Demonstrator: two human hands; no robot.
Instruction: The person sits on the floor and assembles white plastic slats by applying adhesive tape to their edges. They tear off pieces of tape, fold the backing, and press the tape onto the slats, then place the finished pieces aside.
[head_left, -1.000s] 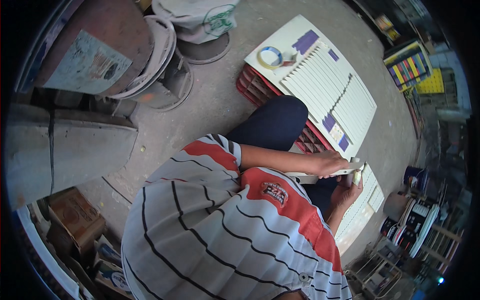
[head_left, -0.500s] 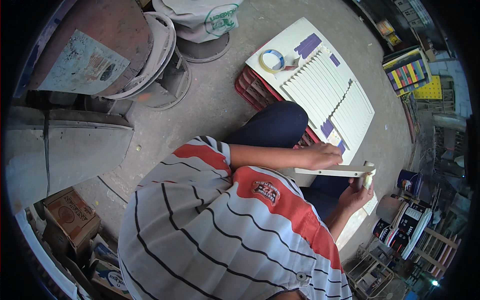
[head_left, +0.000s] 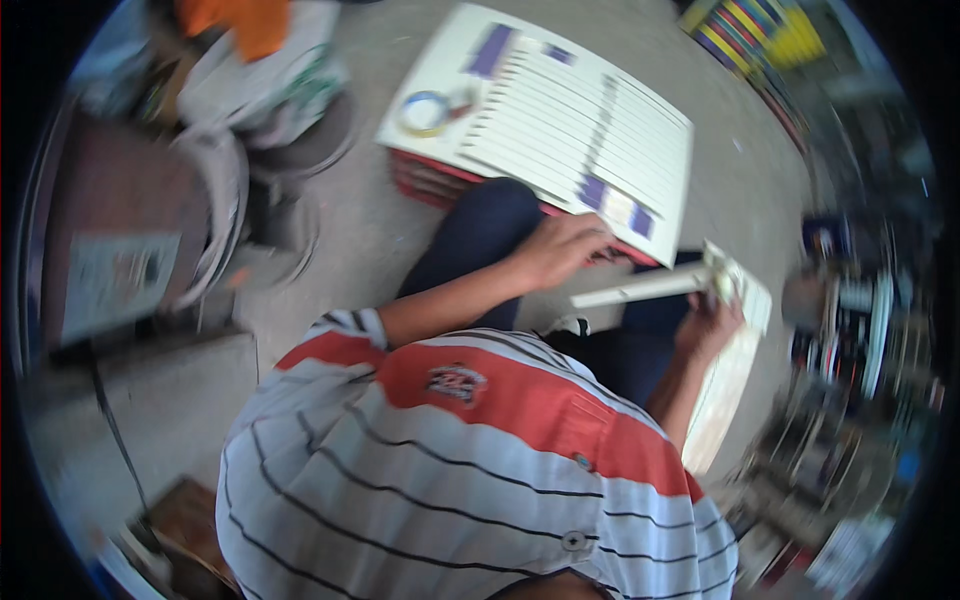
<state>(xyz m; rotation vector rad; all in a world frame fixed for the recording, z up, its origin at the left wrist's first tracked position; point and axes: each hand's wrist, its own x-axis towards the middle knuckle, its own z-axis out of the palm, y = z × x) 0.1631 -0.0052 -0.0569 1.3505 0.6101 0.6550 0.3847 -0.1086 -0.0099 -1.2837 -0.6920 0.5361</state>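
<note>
My right hand [head_left: 712,322] is closed around one end of a pale, narrow strip [head_left: 645,288], which points left over my lap. A cream, crumpled-looking lump [head_left: 724,285] shows at the fingers; its kind is too blurred to tell. My left hand [head_left: 560,248] hovers by the near edge of a white board [head_left: 420,85], apart from the strip, with bent fingers smeared by motion. On the board, which rests on a red crate [head_left: 430,180], lie rows of thin cream slats [head_left: 540,125], purple patches [head_left: 492,50] and a roll of tape [head_left: 427,132].
A pale plank [head_left: 725,400] lies beside my right forearm. Large buckets [head_left: 120,240] and a white sack [head_left: 240,95] crowd the left. Paint cans [head_left: 825,238] and a rack of clutter stand to the right. A cardboard box [head_left: 185,525] sits at lower left.
My left hand has come off the strip and moved left. The strip's right end is tilted up in my right hand. The whole view has swung, and it is blurred now.
</note>
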